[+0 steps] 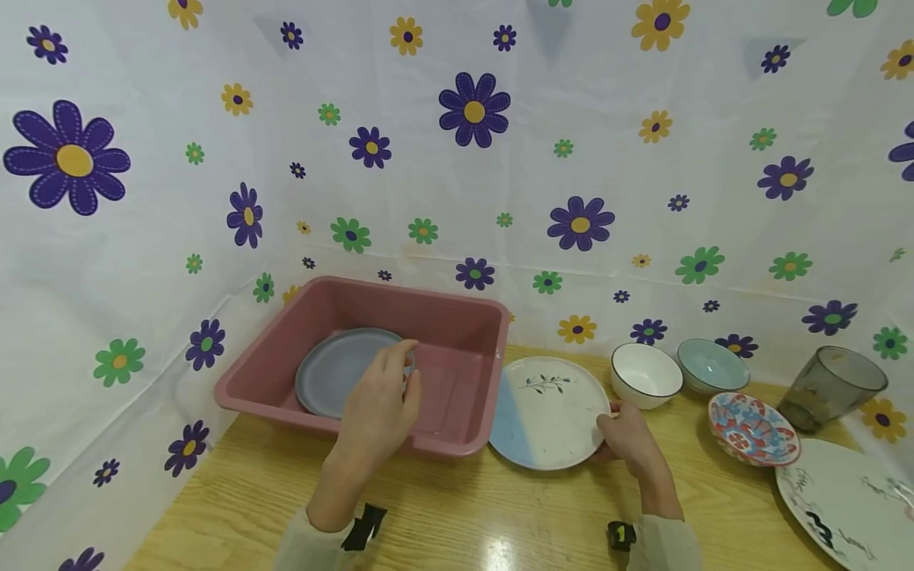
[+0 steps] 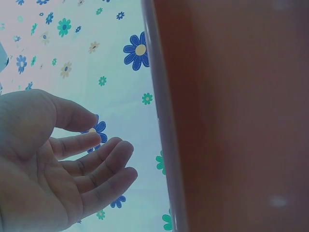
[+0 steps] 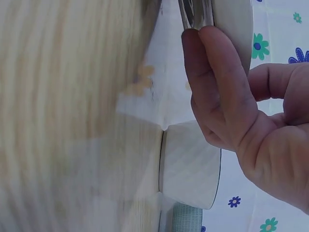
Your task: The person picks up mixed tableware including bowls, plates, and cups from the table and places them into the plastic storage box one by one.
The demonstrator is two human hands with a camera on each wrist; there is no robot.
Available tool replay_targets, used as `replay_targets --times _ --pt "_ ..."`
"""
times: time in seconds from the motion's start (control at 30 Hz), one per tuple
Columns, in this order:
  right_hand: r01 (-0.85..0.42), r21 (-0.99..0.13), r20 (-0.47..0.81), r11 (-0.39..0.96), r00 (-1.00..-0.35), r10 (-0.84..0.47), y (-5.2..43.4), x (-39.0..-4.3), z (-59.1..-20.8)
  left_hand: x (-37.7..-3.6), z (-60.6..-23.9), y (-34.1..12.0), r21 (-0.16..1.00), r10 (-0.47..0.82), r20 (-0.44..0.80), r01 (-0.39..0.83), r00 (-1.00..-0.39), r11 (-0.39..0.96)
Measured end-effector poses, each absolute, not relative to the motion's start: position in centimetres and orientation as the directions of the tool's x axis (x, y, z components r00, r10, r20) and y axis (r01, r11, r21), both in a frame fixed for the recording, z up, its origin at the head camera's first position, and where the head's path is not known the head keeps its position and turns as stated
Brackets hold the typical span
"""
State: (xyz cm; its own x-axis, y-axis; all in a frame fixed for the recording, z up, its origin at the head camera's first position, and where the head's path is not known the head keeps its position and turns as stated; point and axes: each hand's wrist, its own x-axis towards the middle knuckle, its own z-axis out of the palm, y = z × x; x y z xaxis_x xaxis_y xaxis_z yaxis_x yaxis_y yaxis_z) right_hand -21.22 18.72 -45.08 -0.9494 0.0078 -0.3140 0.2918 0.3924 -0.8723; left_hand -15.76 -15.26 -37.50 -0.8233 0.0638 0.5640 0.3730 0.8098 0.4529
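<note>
My right hand (image 1: 631,440) pinches the right rim of a round white plate (image 1: 560,420). The plate carries a blue patch on its left and a dark leafy sprig. In the right wrist view, the right thumb is on one face of the plate (image 3: 236,29) and the fingers (image 3: 224,87) on the other. Over the front edge of a pink plastic basin (image 1: 457,381), my left hand (image 1: 380,408) hovers with relaxed, slightly bent fingers and holds nothing. A grey-blue plate (image 1: 336,369) lies inside the basin, partly hidden behind this hand.
Right of the white plate stand a white bowl (image 1: 646,373) and a pale blue bowl (image 1: 714,365). Farther right are a red-and-blue patterned dish (image 1: 753,428), a smoky glass (image 1: 831,388) and a large white plate (image 1: 850,507). A flowered cloth (image 1: 500,182) backs the wooden table (image 1: 457,507).
</note>
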Motion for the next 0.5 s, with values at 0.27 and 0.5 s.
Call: replay_targets --times 0.27,0.5 --pt "0.284 -0.912 -0.302 0.297 -0.953 -0.014 18.74 -20.89 -45.18 -15.67 -37.56 -15.18 0.45 0.063 0.569 0.375 -0.82 0.811" --pt "0.273 -0.934 -0.287 0.23 -0.958 -0.026 18.94 -20.49 -44.93 -15.63 -37.52 -15.13 0.45 0.067 0.572 0.38 -0.818 0.808"
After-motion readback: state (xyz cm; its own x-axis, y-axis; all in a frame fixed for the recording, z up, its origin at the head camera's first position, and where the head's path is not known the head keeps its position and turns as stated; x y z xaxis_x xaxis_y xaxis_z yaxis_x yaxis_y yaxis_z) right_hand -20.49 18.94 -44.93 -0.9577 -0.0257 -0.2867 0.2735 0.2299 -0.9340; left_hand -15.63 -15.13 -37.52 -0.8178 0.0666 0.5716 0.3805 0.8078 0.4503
